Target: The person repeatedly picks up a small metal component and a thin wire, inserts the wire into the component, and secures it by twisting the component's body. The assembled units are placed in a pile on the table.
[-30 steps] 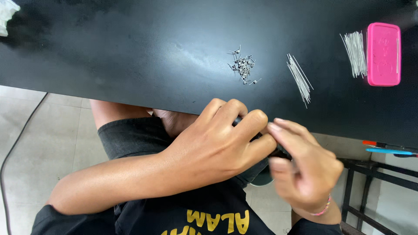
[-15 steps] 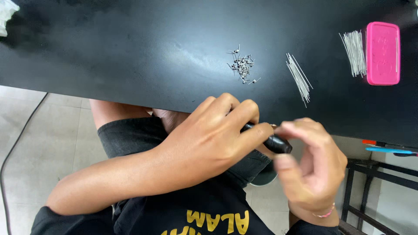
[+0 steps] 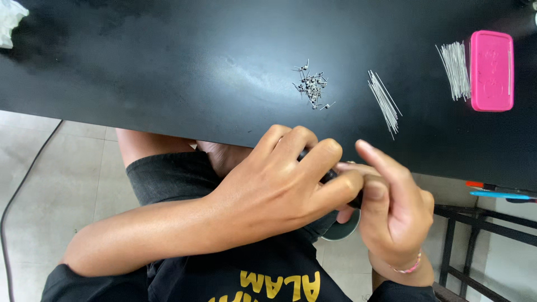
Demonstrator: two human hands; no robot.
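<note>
both hands together at lower middle of frame: left hand (image 3: 279, 184) clamped on a small black tool (image 3: 330, 176), right hand (image 3: 391, 210) pinching its tip; best kept close and steady, I'd say

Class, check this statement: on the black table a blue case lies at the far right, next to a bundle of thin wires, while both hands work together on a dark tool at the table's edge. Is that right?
Not quite: the case is pink, not blue, as the head view shows. The rest stands: it lies at the far right of the black table beside a bundle of thin wires, and the left hand and right hand meet on a dark tool at the table's edge.
</note>
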